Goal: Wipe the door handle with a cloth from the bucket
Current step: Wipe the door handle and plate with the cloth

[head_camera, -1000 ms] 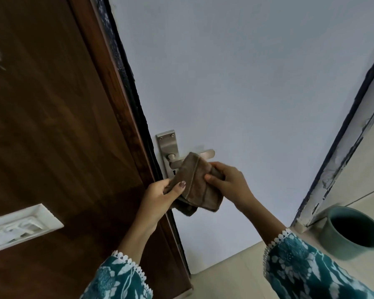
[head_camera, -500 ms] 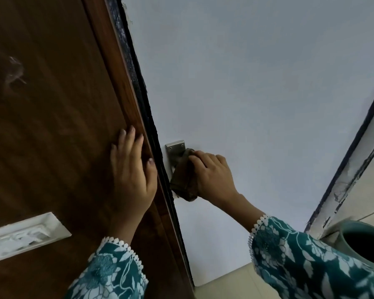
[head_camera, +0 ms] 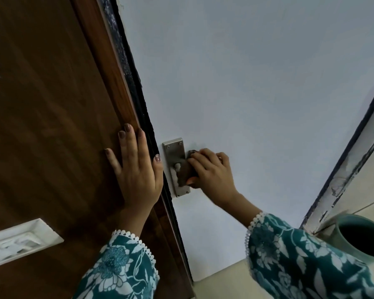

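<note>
A metal door handle plate (head_camera: 174, 152) is fixed on the white door (head_camera: 246, 83), close to its left edge. The lever itself is hidden under a brown cloth (head_camera: 185, 172). My right hand (head_camera: 212, 173) is wrapped around the cloth and the lever beneath it. My left hand (head_camera: 136, 169) lies flat, fingers spread, on the dark wooden panel (head_camera: 41, 126) beside the door's edge. It holds nothing. The teal bucket (head_camera: 343, 238) stands on the floor at the lower right, its inside dark.
A white switch plate (head_camera: 20, 240) is set in the wooden panel at the lower left. A chipped, dark-edged door frame (head_camera: 343, 158) runs up the right side behind the bucket. Pale floor (head_camera: 220, 283) shows below the door.
My left hand let go of the cloth and moved up onto the wooden panel. My right hand carried the cloth onto the lever and slid a little right, so more of the plate shows.
</note>
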{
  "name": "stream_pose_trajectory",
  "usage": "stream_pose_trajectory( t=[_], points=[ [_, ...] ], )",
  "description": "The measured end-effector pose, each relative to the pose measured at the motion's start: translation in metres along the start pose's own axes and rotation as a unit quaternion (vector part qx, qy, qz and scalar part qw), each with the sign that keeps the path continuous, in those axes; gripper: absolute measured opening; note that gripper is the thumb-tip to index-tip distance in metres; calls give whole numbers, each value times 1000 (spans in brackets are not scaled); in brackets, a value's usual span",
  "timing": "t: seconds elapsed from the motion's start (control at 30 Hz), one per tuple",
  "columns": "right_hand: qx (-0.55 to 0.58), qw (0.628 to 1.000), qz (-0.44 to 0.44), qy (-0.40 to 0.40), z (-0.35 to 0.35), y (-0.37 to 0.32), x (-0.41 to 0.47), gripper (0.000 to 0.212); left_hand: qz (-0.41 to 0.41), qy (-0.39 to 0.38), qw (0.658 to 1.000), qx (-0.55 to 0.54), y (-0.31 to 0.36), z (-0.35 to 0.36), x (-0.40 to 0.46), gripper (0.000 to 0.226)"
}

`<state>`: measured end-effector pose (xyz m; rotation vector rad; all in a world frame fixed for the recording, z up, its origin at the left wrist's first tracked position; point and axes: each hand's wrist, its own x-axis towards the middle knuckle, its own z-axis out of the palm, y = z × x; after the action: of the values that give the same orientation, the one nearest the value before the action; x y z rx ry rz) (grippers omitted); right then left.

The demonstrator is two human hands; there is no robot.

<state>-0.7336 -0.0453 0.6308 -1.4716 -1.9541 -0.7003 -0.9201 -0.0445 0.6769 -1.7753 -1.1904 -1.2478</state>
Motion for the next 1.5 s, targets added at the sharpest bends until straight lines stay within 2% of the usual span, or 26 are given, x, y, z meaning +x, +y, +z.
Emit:
stream_pose_trajectory(
  t=[0.07, 0.17, 0.3, 0.47, 0.6, 0.73, 0.83, 0.9, 0.97, 1.07, 1.23, 1.43, 1.5],
  points=[
    [14, 1000, 1, -21, -2, 23, 0, 52, 0, 4, 1000, 8, -1, 2, -1, 60],
    [40, 995, 3, -94, -10, 49, 4, 54, 0, 9, 1000, 19, 0, 6, 0, 64],
    [70, 981, -12, -178, -21, 57, 15, 56, 7, 19, 999, 33, 0, 8, -1, 64],
    [16, 983, -72, -166, -19, -2, 28, 52, 10, 21, 998, 55, 1, 10, 0, 66],
    [-49, 988, -39, -144, -17, -28, 26, 42, 11, 12, 999, 39, 1, 7, 0, 66],
    [-93, 989, 1, -118, -19, -48, 24, 14, 3, 12, 999, 47, 3, 7, 1, 62],
    [-94, 981, 26, -165, -19, -56, 25, 31, 0, 10, 999, 44, 4, 6, -1, 60],
    [-73, 982, 16, -173, -20, -45, 28, 39, 2, 12, 999, 51, 3, 8, -1, 60],
    [-46, 981, -5, -186, -24, -30, 32, 35, 2, 23, 998, 63, 2, 11, -1, 61],
    [-7, 964, -33, -264, -29, -11, 41, 31, 10, 42, 996, 79, 0, 16, -3, 63],
    [11, 951, -49, -305, -29, 24, 46, 32, 16, 58, 994, 88, -1, 20, -3, 67],
    [117, 940, -4, -320, -20, 62, 37, 37, 11, 55, 994, 89, -2, 20, -4, 68],
    [200, 922, 65, -325, -19, 70, 29, 33, 17, 54, 995, 82, -1, 19, -4, 67]
  ],
)
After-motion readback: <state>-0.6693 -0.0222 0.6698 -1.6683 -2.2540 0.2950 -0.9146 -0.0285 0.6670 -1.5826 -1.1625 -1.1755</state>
